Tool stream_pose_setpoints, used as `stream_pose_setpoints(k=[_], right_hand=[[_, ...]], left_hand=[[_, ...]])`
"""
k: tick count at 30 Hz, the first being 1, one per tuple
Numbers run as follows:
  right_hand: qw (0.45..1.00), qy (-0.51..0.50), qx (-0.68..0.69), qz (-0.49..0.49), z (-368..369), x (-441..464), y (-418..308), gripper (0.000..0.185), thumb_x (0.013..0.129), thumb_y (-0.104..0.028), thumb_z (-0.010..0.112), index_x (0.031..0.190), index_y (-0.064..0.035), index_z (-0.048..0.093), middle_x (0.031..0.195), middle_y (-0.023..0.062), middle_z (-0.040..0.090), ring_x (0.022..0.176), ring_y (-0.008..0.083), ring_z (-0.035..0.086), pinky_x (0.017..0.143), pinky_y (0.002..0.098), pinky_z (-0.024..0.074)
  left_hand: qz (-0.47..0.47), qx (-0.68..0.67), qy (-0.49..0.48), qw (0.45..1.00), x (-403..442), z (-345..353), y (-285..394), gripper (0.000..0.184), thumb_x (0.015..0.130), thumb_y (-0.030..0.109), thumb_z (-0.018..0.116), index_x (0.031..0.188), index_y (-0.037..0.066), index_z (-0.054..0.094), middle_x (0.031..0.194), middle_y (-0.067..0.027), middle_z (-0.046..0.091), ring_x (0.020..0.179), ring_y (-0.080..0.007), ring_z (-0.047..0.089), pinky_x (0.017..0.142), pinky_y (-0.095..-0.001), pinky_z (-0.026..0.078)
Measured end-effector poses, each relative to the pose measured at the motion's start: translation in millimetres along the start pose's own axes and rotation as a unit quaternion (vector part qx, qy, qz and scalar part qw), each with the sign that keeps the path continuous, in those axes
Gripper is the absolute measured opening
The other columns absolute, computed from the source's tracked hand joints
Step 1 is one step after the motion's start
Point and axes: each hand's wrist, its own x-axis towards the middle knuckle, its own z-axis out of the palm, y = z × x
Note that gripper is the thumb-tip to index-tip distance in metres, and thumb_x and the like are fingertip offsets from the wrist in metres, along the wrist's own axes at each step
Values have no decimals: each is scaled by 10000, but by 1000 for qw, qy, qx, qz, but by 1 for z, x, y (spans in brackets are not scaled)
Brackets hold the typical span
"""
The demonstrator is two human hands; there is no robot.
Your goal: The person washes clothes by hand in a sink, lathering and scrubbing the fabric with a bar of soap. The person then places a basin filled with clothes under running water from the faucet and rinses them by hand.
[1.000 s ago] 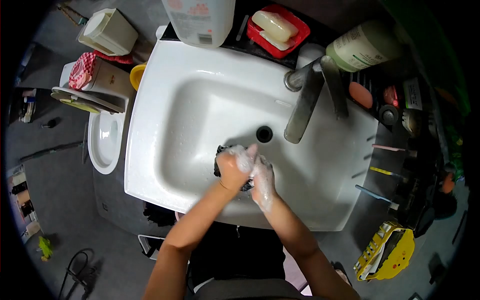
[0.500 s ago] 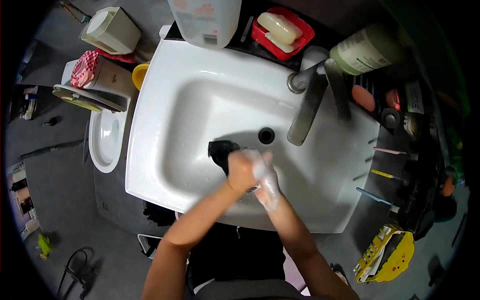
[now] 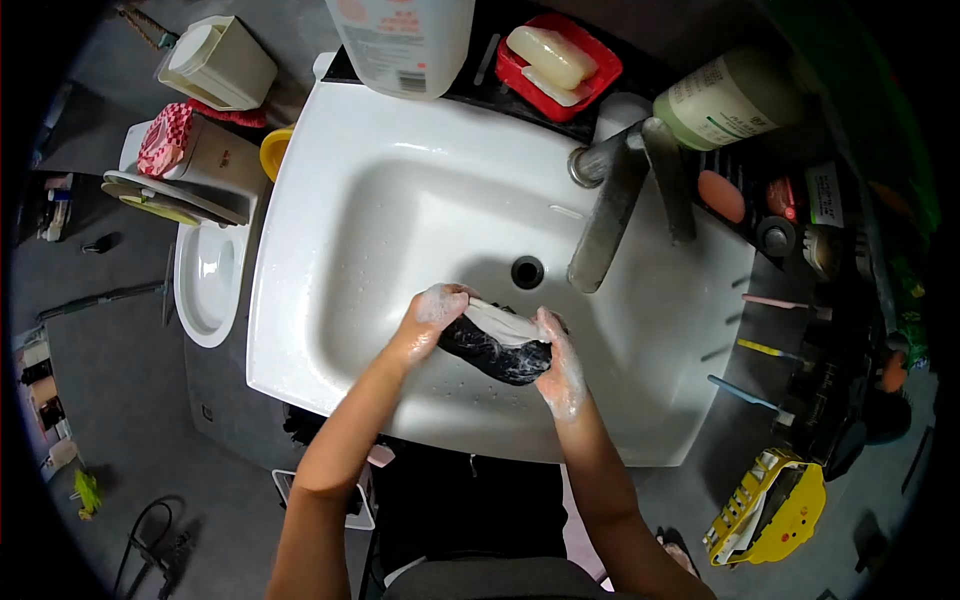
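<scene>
Maybe my soapy left hand [image 3: 433, 316] and right hand [image 3: 560, 368], gripping opposite ends of the wet cloth [image 3: 497, 349], lose it through slickness.

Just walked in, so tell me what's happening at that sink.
A person is handling a soapy black-and-white cloth over the sink. The left hand grips one end and the right hand the other, holding it spread between them, with suds on both hands. The faucet shows no water running, and the drain is uncovered.
</scene>
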Motion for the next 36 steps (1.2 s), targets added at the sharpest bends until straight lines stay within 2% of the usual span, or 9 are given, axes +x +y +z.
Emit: stream_pose_setpoints(k=[3, 5, 9, 14, 17, 22, 30, 33, 36], right_hand=[[1000, 4, 23, 15, 2, 21, 17, 111, 812, -211, 620, 765, -131, 557, 730, 1, 543, 714, 118, 546, 649, 272, 452], [977, -205, 30, 58, -17, 37, 26, 184, 834, -272, 589, 723, -132, 544, 649, -27, 496, 652, 69, 483, 589, 245, 408], [982, -94, -93, -136, 11, 11, 37, 287, 865, -327, 526, 963, -62, 577, 795, -20, 535, 729, 61, 503, 644, 233, 418], [961, 154, 97, 208, 22, 33, -10, 376, 879, -356, 477, 1083, -45, 533, 985, 20, 563, 898, 121, 532, 767, 264, 427], [993, -38, -110, -32, 14, 18, 35, 370, 850, -345, 532, 1060, -41, 549, 1019, 45, 591, 927, 135, 559, 817, 260, 433], [996, 17, -63, 68, 44, -1, 22, 283, 825, -359, 583, 741, -105, 491, 748, 13, 508, 686, 128, 533, 613, 276, 459], [988, 120, -35, -96, 20, 4, -2, 213, 809, -288, 613, 820, -87, 542, 796, 16, 521, 772, 118, 519, 701, 287, 439], [972, 93, -132, -169, -18, 23, 25, 415, 850, -337, 544, 1142, -48, 488, 1078, 74, 523, 989, 152, 498, 856, 319, 390], [987, -16, -50, 154, -13, 5, 30, 709, 776, -576, 519, 1270, -93, 357, 1205, 102, 451, 1066, 191, 475, 896, 479, 361]], left_hand=[[59, -157, 38, 985, -5, 50, -7, 371, 783, 344, 629, 886, 0, 538, 848, -105, 580, 802, -193, 566, 732, -317, 456], [296, 151, 28, 943, -22, 77, -19, 282, 738, 269, 669, 742, 26, 525, 780, -105, 584, 715, -197, 589, 663, -305, 480], [468, 437, 82, 764, -9, 82, -28, 203, 627, 137, 693, 571, 62, 513, 515, -71, 497, 452, -212, 528, 446, -319, 439], [426, 451, 152, 770, -6, 89, -14, 262, 693, 93, 641, 519, 90, 445, 507, -76, 459, 413, -235, 480, 392, -327, 396], [419, 387, 149, 808, -6, 83, -34, 153, 745, 112, 614, 634, 18, 565, 537, -130, 503, 441, -276, 492, 437, -328, 418], [178, 347, 218, 895, 21, 39, -11, 392, 872, 311, 475, 725, -31, 597, 651, -132, 598, 607, -179, 559, 574, -306, 441], [-116, 342, -144, 921, -7, 18, 19, 328, 730, 297, 702, 792, -14, 614, 717, -62, 608, 645, -118, 532, 616, -261, 440], [-10, 111, 63, 992, -4, 31, 9, 349, 760, 268, 673, 888, -42, 578, 742, -44, 623, 645, -92, 543, 601, -226, 447], [152, 211, 127, 957, -10, 53, -38, 287, 709, 256, 685, 798, 4, 581, 669, -38, 589, 622, -142, 540, 642, -293, 450]])
